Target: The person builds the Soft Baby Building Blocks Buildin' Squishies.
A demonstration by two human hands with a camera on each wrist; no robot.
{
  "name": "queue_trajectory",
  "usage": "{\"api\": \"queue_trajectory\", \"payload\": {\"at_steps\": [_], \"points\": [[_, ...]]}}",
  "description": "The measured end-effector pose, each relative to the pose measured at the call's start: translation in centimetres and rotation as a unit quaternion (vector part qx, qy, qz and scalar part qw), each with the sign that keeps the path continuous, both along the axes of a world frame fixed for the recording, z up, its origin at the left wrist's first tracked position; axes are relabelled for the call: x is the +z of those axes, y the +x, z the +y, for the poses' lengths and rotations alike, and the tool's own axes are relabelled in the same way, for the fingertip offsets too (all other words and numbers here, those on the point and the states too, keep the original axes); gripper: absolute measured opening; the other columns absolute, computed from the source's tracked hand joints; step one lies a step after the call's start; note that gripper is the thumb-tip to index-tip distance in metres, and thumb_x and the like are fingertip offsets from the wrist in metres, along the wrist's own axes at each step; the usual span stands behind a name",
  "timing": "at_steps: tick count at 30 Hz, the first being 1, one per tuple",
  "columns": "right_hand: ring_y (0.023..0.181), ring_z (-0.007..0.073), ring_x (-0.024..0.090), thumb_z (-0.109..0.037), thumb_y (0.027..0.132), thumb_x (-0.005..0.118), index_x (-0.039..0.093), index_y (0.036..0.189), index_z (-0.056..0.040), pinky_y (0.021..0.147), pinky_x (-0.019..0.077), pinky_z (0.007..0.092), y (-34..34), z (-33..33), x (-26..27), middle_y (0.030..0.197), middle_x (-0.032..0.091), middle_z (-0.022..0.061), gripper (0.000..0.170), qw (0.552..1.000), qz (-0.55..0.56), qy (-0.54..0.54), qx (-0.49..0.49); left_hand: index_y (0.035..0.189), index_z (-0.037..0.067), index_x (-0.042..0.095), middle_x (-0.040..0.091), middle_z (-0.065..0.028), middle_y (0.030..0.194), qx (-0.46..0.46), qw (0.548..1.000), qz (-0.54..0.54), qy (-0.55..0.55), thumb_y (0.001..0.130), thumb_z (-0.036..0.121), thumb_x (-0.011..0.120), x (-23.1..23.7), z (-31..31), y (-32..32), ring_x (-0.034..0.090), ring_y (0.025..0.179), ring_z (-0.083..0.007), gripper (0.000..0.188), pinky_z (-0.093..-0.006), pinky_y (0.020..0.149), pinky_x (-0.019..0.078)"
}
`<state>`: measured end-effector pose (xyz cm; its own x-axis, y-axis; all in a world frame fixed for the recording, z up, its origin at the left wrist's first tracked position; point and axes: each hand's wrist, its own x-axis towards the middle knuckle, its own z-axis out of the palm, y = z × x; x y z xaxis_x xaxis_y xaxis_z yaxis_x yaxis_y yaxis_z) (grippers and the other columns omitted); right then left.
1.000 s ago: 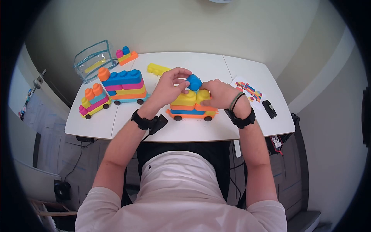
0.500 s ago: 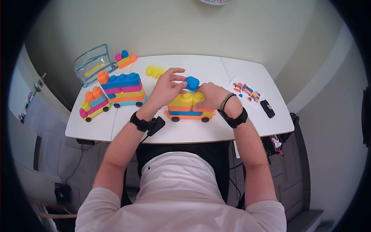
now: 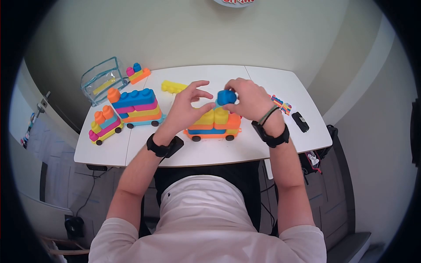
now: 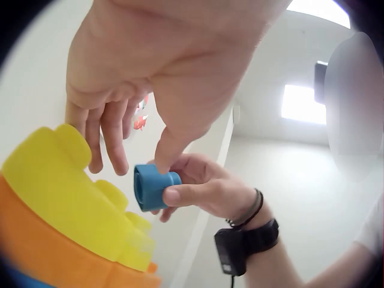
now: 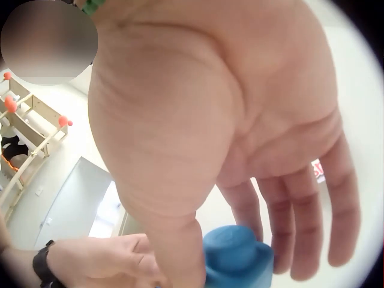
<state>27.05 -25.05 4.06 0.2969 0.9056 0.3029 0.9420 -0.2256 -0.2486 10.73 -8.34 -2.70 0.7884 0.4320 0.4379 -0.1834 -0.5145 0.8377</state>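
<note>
A small blue building block [image 3: 226, 97] is pinched between the thumb and fingers of my right hand [image 3: 252, 101], above a block wagon. In the left wrist view the block [image 4: 151, 188] shows its hollow underside, tipped sideways. My left hand [image 3: 186, 108] is just left of it, fingers spread, the thumb tip close to the block. Below both hands stands the wheeled wagon [image 3: 210, 131], with orange and blue layers and yellow blocks [image 3: 220, 117] on top. In the right wrist view the block's stud [image 5: 231, 243] shows beside the right thumb.
Left on the white table [image 3: 245, 151] stand a tall block wagon [image 3: 138, 107] and a smaller one [image 3: 106, 125]. Behind are a clear bag [image 3: 101, 81], a small block stack [image 3: 138, 73] and a yellow block [image 3: 173, 87]. A picture sheet [image 3: 280, 104] and black object [image 3: 300, 122] lie right.
The blue block has passed from my left fingers to my right hand, which lifted off the wagon's yellow blocks. My left fingers have spread. The head view has tilted up slightly.
</note>
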Motion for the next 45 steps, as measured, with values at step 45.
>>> {"api": "queue_trajectory", "payload": {"at_steps": [45], "points": [[0.107,0.035,0.075,-0.033,0.081,0.089,0.071,0.128,-0.0015,0.094,0.0605,0.0426,7.3,6.1,-8.8,0.115,0.076,0.0183,0.06,0.992,0.033,-0.123,-0.024,0.127,0.006,0.072,0.072,-0.0187,0.123,0.029,0.877,0.382,0.29,0.069,0.03,0.096,1.3,5.6,-5.3,0.067,0.118,-0.0375,0.067,-0.0421,0.099,0.0553]]}}
